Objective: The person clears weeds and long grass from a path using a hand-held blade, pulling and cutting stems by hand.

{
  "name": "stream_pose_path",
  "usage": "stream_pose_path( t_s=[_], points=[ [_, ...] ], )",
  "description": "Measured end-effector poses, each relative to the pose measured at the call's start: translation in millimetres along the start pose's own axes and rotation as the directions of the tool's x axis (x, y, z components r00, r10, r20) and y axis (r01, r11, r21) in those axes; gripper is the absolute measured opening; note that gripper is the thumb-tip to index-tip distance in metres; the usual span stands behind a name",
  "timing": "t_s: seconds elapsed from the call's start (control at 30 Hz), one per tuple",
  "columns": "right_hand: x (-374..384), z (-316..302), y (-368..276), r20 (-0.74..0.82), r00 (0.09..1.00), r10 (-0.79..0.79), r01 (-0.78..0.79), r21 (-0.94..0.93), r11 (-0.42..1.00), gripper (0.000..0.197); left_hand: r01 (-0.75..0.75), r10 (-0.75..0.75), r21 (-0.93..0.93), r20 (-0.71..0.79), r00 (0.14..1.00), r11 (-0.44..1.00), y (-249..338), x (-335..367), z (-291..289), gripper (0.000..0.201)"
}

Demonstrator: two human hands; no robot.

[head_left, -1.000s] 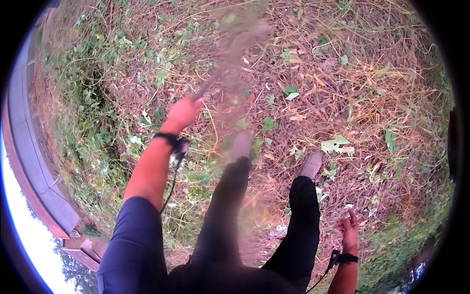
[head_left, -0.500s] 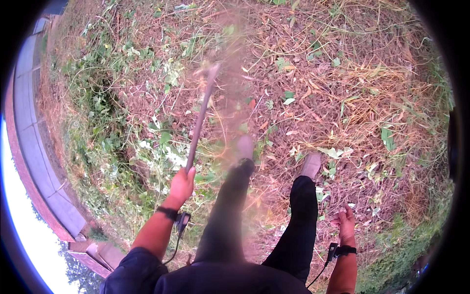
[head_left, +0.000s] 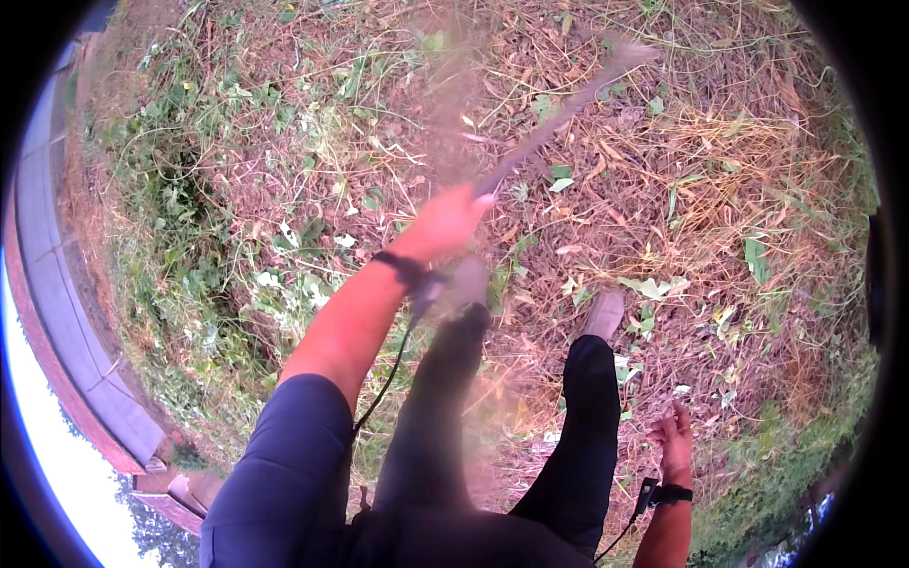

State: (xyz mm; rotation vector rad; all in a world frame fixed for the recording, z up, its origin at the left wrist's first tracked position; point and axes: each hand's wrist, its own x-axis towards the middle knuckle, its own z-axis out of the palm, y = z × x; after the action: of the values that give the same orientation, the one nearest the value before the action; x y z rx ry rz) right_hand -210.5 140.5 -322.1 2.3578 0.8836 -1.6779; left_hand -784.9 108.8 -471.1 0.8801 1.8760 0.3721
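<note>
My left hand (head_left: 445,222), blurred by motion, is wrapped round one end of a long brownish stick-like handle (head_left: 544,133). The handle slants up and to the right over the ground, and its far end near the top is smeared, so I cannot make out whether it carries a blade. Below it lie cut vines, leaves and dry stalks. My right hand (head_left: 674,440) hangs low on the right beside my leg, its fingers loosely bent and apart, with nothing in them.
My two shoes (head_left: 606,312) stand on litter-covered soil. Green leafy vines (head_left: 180,218) grow on the left, and a heap of yellow dry stems (head_left: 720,180) lies on the right. A paved strip (head_left: 57,284) and a brick-coloured wall edge (head_left: 71,379) run along the far left.
My left hand has swung up and to the right, carrying the handle across from the left side to the right. My right hand has barely moved.
</note>
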Motion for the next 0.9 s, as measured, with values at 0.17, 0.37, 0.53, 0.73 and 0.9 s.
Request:
stream_pose_path(
  t_s=[0.17, 0.37, 0.53, 0.73, 0.9],
  points=[
    [-1, 0, 4, 0.028, 0.998, 0.054, -0.055, 0.011, 0.998, 0.055, 0.516, -0.531, 0.272, -0.019, 0.847, 0.813, -135, -196, 8, 0.059],
    [14, 17, 3, 0.082, 0.995, 0.051, -0.054, 0.03, 0.998, 0.053, 0.745, -0.753, 0.245, -0.079, 0.653, 0.621, -112, -359, -10, 0.055],
    [10, 24, -9, 0.118, 0.992, 0.048, -0.055, 0.06, 0.997, 0.048, 0.61, -0.606, 0.207, -0.09, 0.79, 0.765, -70, -306, -30, 0.048],
    [4, 15, -4, 0.07, 0.997, 0.016, -0.021, 0.076, 0.997, 0.05, 0.043, -0.036, 0.102, -0.061, 0.997, 0.994, 12, -85, -33, 0.041],
    [-11, 13, -23, 0.005, 1.0, 0.013, -0.013, 0.058, 0.998, 0.052, 0.004, -0.001, 0.224, -0.016, 1.0, 0.975, 65, 53, -50, 0.052]
  ],
)
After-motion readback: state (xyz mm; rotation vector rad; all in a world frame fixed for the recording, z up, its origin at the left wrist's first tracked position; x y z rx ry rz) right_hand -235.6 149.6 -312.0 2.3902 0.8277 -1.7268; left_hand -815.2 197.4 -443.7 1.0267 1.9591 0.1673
